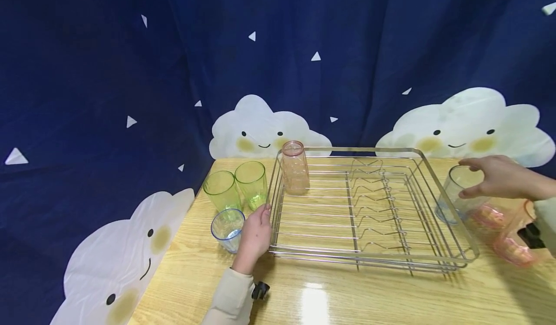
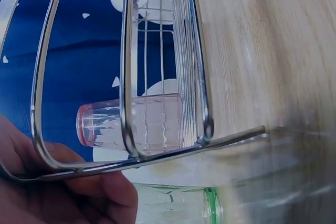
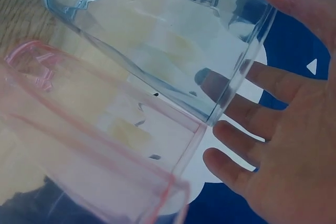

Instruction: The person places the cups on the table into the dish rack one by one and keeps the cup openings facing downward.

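Clock: set on the rack's middle, 12 pointing away from the person
Rack: the wire rack (image 1: 369, 149) lies on the wooden table (image 1: 321, 286)
Left hand: at 8 to 9 o'clock, the left hand (image 1: 257, 233) has its fingers curled round the rack's edge wire
Right hand: at 3 o'clock, the right hand (image 1: 499, 175) spreads thumb and fingers wide about the rim of the bluish glass (image 3: 157, 40); I cannot tell how firmly it touches
Bluish glass: upright, just outside the rack at 3
Pink pair: two pink glasses (image 3: 105, 93) near the bluish one, toward 4
Racked glass: a pink tumbler (image 1: 296, 175) stands inside the rack at 10
Green pair: two green glasses (image 1: 252, 185) outside at 9
Short glass: a blue-rimmed glass (image 1: 228, 231) beside the left hand
Backdrop: a navy curtain (image 1: 278, 74) at 12
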Tool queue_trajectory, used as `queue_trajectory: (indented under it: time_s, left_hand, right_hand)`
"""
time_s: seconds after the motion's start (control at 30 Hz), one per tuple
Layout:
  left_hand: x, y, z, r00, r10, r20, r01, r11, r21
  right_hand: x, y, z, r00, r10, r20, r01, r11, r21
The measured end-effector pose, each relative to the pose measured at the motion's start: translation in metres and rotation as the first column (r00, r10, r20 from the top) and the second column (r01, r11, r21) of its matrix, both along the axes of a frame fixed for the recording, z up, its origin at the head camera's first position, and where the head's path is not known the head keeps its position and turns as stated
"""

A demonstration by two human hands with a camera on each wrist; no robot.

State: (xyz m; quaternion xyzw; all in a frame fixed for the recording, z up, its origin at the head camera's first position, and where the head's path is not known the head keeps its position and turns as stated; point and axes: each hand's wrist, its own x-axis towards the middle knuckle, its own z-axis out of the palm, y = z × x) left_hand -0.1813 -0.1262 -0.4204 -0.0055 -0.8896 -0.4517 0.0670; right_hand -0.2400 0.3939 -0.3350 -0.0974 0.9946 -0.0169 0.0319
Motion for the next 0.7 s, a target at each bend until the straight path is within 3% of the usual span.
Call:
queue_trajectory:
  time_s: [0.7]
  left_hand:
    - [0.000, -0.001, 0.000, 1.000, -0.008, -0.013, 0.008, 1.000, 0.000]
  right_hand:
    - [0.011, -0.003, 0.021, 0.995, -0.085, -0.058, 0.086, 0.996, 0.016]
